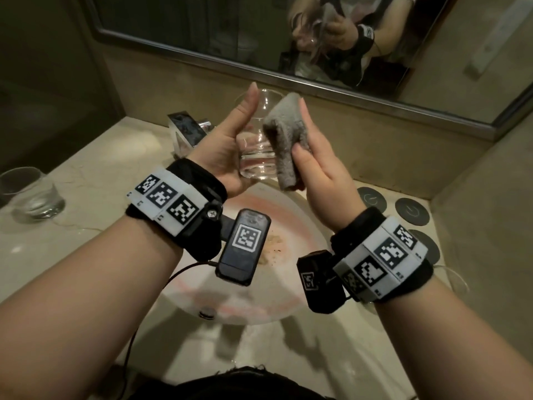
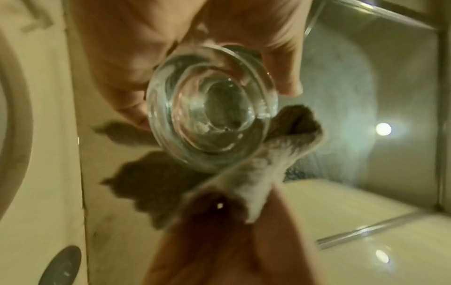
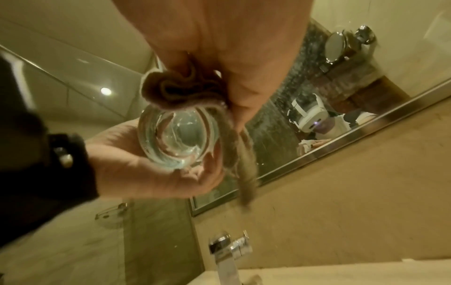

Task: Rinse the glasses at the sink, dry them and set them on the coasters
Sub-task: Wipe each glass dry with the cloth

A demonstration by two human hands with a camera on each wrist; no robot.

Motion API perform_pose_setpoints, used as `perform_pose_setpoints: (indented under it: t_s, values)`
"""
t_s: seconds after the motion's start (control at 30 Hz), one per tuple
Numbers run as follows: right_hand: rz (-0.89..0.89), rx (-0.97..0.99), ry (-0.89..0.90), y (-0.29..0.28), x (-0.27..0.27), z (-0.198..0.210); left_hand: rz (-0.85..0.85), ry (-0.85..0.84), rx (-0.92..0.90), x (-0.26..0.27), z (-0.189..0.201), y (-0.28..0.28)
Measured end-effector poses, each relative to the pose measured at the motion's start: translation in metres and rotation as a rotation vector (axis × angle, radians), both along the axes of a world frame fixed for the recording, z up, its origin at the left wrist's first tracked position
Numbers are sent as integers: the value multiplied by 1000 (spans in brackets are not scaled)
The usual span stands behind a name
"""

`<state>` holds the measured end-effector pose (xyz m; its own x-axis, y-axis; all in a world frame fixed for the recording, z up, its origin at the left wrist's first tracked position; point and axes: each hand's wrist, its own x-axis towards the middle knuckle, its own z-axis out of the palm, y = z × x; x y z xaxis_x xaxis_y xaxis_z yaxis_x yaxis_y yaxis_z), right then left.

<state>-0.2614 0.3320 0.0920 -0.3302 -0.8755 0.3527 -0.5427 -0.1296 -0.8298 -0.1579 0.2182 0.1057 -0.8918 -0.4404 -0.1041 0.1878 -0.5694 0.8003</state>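
Observation:
A clear tumbler [image 1: 258, 145] is held above the sink, its thick base toward me, with my left hand [image 1: 227, 140] wrapped round its left side. My right hand [image 1: 314, 163] holds a folded grey cloth [image 1: 285, 140] against the glass's right side. The left wrist view looks into the glass's base [image 2: 212, 113] with the cloth [image 2: 266, 167] beside it. In the right wrist view the cloth [image 3: 183, 90] is bunched against the glass [image 3: 178, 138]. A second tumbler [image 1: 31, 194] stands on the counter at the far left. Dark round coasters [image 1: 411, 210] lie on the counter at the right.
The round sink basin [image 1: 259, 284] lies below my hands, with a chrome tap [image 1: 187, 128] behind it at the left. A framed mirror [image 1: 202, 30] runs along the back wall. Walls close in the counter [image 1: 86, 255] on both sides.

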Motion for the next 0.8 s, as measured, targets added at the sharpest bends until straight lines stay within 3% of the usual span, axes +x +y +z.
perform_pose_setpoints:
  t_s: [0.1, 0.17, 0.23, 0.33, 0.43, 0.5, 0.6, 0.7, 0.77, 0.8]
  values:
    - [41, -1, 143, 6, 5, -13, 35, -57, 31, -3, -7, -7]
    - [75, -23, 340, 6, 9, -16, 99, -122, -43, -6, -12, -6]
    - [65, -58, 412, 2, 9, -13, 170, -146, -121, -6, -15, -2]
    - [3, -47, 183, -8, -1, -3, 173, -161, -272, -6, -17, 5]
    - [-18, -30, -199, -16, -9, -4, 94, -133, -229, -6, -16, 5]
    - [18, 15, -292, -11, -2, -12, 103, -124, -166, -7, -17, 1]
    - [25, 32, -156, 4, 19, -26, 194, -171, -133, -8, -21, -7]
    - [14, -22, 103, 3, 20, -25, 103, -129, -90, -7, -23, -9]
    - [1, -38, 131, -6, 9, -19, 45, -110, -71, -6, -23, -9]
    - [-10, -35, 58, -9, 3, -15, 45, -123, -84, -7, -24, -8]
